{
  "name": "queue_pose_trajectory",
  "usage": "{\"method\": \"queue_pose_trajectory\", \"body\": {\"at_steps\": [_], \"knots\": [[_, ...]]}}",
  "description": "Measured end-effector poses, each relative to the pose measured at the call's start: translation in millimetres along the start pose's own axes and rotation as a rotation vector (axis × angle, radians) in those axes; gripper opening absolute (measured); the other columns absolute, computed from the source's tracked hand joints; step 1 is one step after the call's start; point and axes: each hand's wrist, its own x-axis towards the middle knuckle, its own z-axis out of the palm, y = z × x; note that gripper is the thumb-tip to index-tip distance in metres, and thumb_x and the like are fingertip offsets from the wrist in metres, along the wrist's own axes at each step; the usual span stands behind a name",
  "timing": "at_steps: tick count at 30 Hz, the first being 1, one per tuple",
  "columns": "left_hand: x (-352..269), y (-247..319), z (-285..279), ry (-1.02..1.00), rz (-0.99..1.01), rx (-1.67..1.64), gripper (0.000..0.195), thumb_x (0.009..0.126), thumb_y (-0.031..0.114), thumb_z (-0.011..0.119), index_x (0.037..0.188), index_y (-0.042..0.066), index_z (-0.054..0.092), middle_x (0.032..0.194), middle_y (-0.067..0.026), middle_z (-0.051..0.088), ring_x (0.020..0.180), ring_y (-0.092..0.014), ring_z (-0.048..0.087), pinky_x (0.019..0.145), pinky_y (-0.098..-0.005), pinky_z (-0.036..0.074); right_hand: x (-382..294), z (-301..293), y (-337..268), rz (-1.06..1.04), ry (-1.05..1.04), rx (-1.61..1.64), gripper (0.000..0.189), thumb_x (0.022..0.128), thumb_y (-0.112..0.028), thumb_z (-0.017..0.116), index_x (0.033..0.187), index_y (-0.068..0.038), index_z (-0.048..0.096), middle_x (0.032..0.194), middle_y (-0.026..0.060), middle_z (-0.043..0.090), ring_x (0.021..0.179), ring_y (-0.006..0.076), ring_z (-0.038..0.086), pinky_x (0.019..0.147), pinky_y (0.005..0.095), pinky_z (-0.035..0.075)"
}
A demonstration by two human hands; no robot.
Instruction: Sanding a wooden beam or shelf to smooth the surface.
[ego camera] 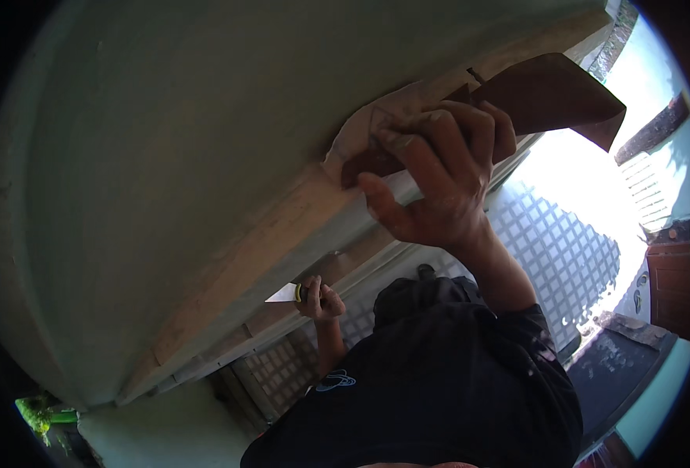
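Note:
My right hand [444, 169] grips a sheet of reddish-brown sandpaper [550, 96], fingers curled over it and the thumb apart below. The sheet's folded far end sticks out to the right. Under my fingertips the sheet lies against the edge of a pale ledge [245, 251], beside a lighter patch [400, 105] with faint lines. Lower down, my left hand [323, 301] holds a putty knife [283, 293] by its black and yellow handle. Its light, tapered blade points left, away from my body.
A broad grey-green plastered surface [163, 146] fills the upper left. Below the ledge runs a lower moulding [374, 245]. Patterned tile floor [556, 234] lies at right in bright sunlight, near a dark-topped counter [614, 362] and a reddish-brown cabinet [674, 281]. Green plants [35, 415] show at lower left.

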Motion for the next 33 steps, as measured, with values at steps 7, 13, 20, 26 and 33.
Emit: {"method": "queue_pose_trajectory", "body": {"at_steps": [7,13,20,26,33], "knots": [[-3,-6,-2,0.019,0.028,0.020,0.026,0.092,0.017,0.058,0.107,-0.003,0.066,0.082,-0.0158,0.066,0.063,-0.028,0.062,0.054,-0.0357,0.047,18,-6,87,-0.130,0.043,-0.044,0.037,0.083,-0.053,0.072,0.083,-0.016,0.069,0.088,0.0018,0.063,0.098,0.0217,0.057,0.101,0.0458,0.032],[6,-1,-4,0.055,0.053,0.069,0.025,0.095,0.019,0.056,0.106,-0.002,0.065,0.081,-0.0153,0.065,0.061,-0.027,0.061,0.053,-0.0354,0.046,2,-5,0,-0.052,-0.006,0.070,0.039,0.083,-0.052,0.069,0.090,-0.014,0.075,0.092,0.0068,0.066,0.102,0.0293,0.059,0.105,0.0498,0.034],[-4,-8,-1,0.026,0.030,0.047,0.026,0.096,0.021,0.055,0.106,-0.002,0.064,0.079,-0.0144,0.064,0.059,-0.027,0.059,0.052,-0.0352,0.046,13,-5,56,-0.120,-0.007,0.046,0.040,0.085,-0.058,0.069,0.081,-0.018,0.068,0.089,0.0023,0.062,0.099,0.0239,0.061,0.109,0.0493,0.032],[-1,-4,-4,0.029,0.033,0.084,0.026,0.096,0.021,0.054,0.106,-0.001,0.063,0.080,-0.0142,0.064,0.059,-0.027,0.058,0.053,-0.0361,0.046,11,-1,9,0.032,0.038,-0.053,0.039,0.086,-0.056,0.071,0.081,-0.018,0.069,0.089,0.0027,0.060,0.104,0.0236,0.057,0.104,0.0466,0.034],[-3,-6,-4,0.041,0.061,0.102,0.025,0.096,0.020,0.055,0.106,-0.001,0.062,0.082,-0.0145,0.064,0.063,-0.029,0.059,0.057,-0.0385,0.048,20,-2,28,-0.110,0.005,0.057,0.034,0.083,-0.050,0.076,0.079,-0.018,0.066,0.088,0.0009,0.059,0.097,0.0234,0.056,0.099,0.0452,0.034]]}}
